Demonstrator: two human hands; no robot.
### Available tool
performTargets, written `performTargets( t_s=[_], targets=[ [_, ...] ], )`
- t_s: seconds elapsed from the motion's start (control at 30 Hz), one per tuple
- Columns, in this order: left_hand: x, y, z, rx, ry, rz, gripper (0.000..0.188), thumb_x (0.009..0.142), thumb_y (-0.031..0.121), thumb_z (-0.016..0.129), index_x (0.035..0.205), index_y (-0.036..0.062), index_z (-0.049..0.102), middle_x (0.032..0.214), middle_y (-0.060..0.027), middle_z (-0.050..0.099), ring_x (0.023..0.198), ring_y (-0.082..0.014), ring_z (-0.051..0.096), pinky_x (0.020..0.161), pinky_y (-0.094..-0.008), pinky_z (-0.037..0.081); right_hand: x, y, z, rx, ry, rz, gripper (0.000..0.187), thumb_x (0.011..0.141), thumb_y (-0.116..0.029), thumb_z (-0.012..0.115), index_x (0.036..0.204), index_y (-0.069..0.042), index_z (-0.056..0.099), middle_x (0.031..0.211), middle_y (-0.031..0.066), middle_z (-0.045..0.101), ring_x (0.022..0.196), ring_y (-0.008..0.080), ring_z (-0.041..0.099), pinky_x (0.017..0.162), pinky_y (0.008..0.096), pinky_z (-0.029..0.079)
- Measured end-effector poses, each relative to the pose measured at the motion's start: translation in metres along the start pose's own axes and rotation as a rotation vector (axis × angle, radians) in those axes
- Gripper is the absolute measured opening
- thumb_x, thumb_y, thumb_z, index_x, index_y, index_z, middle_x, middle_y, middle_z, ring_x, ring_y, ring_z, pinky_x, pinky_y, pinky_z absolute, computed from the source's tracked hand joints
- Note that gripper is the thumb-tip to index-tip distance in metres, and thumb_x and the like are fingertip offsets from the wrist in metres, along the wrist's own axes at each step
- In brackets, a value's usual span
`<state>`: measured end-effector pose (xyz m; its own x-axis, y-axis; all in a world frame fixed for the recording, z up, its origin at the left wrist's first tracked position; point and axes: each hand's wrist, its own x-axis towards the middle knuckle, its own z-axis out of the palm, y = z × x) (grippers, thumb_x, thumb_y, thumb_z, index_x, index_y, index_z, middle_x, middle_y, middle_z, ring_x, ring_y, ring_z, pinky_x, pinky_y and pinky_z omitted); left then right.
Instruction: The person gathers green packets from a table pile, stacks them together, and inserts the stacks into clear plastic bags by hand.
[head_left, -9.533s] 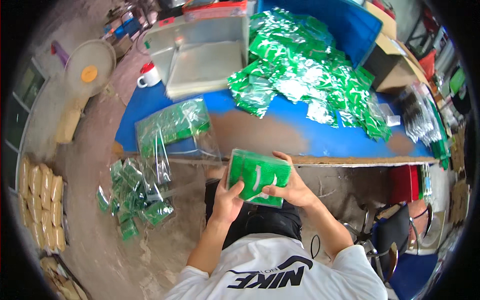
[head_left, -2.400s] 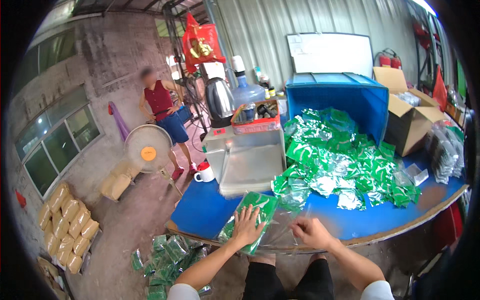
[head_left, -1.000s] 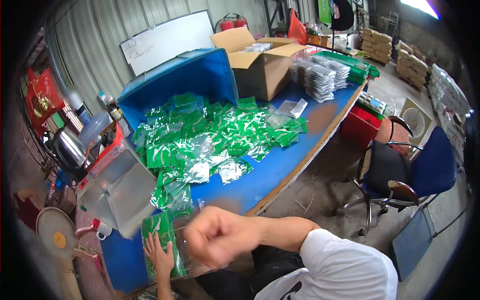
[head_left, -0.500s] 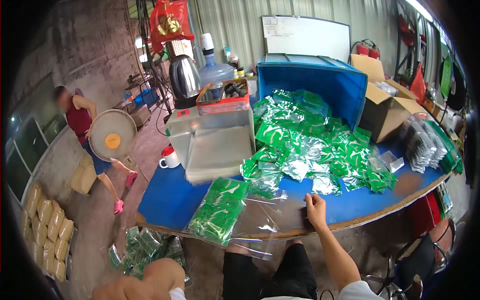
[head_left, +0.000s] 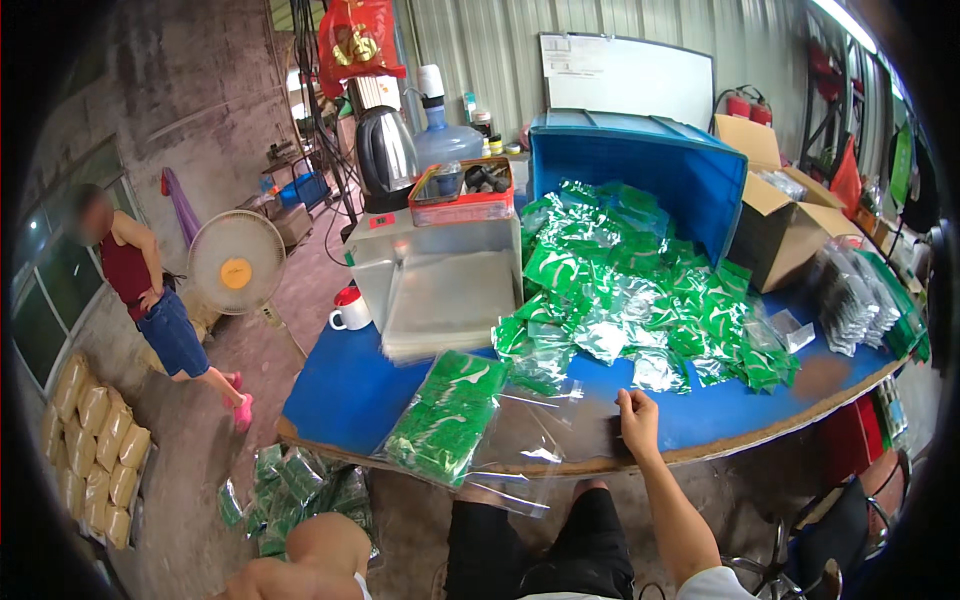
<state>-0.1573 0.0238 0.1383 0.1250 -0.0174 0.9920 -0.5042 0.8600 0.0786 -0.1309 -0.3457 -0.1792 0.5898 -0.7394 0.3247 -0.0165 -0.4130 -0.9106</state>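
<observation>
My right hand (head_left: pixel 638 422) is closed in a loose fist by the near edge of the blue-topped table (head_left: pixel 690 425), with nothing seen in it. Left of it lies a clear plastic bag (head_left: pixel 530 440), its empty end toward the hand. Green packets (head_left: pixel 448 415) are stacked inside its left part. A heap of shiny green packets (head_left: pixel 630 300) spills onto the table from a blue bin (head_left: pixel 640 150) on its side. My left arm (head_left: pixel 325 545) is bent at the lower left; its hand is out of sight.
A stack of clear bags (head_left: pixel 440 310) lies beside a mug (head_left: pixel 350 310), near a kettle (head_left: pixel 385 155). An open carton (head_left: pixel 790 230) stands at the right. Filled green bags (head_left: pixel 305 495) lie on the floor. A person (head_left: pixel 150 290) stands by a fan (head_left: pixel 235 265).
The view has shifted slightly, and my right hand stays closed at the table edge. The person by the fan has moved left and turned. My bent left arm has shifted slightly.
</observation>
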Motion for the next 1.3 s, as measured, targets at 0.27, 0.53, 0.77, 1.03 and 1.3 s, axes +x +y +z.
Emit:
performTargets(
  t_s=[0.27,0.53,0.77,1.03,1.3],
  targets=[
    [0.001,-0.011,-0.012,-0.116,-0.055,0.058,0.030,0.084,0.003,0.070,0.062,0.0133,0.052,0.052,0.0002,0.047,0.046,-0.0101,0.041,0.045,-0.0219,0.032,-0.002,-0.005,0.000,-0.002,-0.003,0.011,0.033,0.098,-0.024,0.064,0.081,0.004,0.064,0.059,0.0017,0.055,0.055,0.0071,0.045,0.050,0.0280,0.037],
    [-0.004,-0.014,-0.011,-0.157,-0.024,-0.003,0.030,0.081,0.001,0.068,0.059,0.0125,0.050,0.051,-0.0003,0.047,0.047,-0.0109,0.041,0.043,-0.0225,0.028,-0.001,-0.002,-0.003,0.015,0.003,0.027,0.033,0.098,-0.024,0.064,0.080,0.004,0.064,0.059,0.0013,0.054,0.054,0.0069,0.044,0.050,0.0280,0.037],
    [-0.006,-0.010,-0.010,-0.155,-0.015,0.016,0.023,0.083,0.005,0.070,0.065,0.0132,0.059,0.056,-0.0008,0.050,0.050,-0.0115,0.042,0.042,-0.0248,0.027,-0.001,0.001,0.000,0.014,0.006,-0.015,0.034,0.098,-0.025,0.064,0.081,0.004,0.063,0.058,0.0015,0.053,0.051,0.0070,0.045,0.045,0.0281,0.036],
    [0.001,-0.004,-0.011,-0.072,-0.126,-0.113,0.017,0.089,0.018,0.071,0.075,0.0113,0.065,0.061,-0.0008,0.054,0.049,-0.0114,0.042,0.045,-0.0273,0.031,-0.002,-0.006,0.003,-0.005,-0.012,0.012,0.034,0.098,-0.026,0.064,0.080,0.004,0.063,0.059,0.0024,0.054,0.055,0.0084,0.046,0.050,0.0294,0.039],
    [0.003,-0.013,-0.012,-0.140,-0.113,0.076,0.027,0.086,0.009,0.071,0.064,0.0106,0.055,0.055,-0.0012,0.050,0.049,-0.0114,0.045,0.046,-0.0233,0.032,-0.002,-0.009,0.003,-0.030,-0.012,0.012,0.034,0.098,-0.025,0.064,0.081,0.005,0.064,0.062,0.0041,0.058,0.059,0.0089,0.049,0.054,0.0295,0.041]
  ],
)
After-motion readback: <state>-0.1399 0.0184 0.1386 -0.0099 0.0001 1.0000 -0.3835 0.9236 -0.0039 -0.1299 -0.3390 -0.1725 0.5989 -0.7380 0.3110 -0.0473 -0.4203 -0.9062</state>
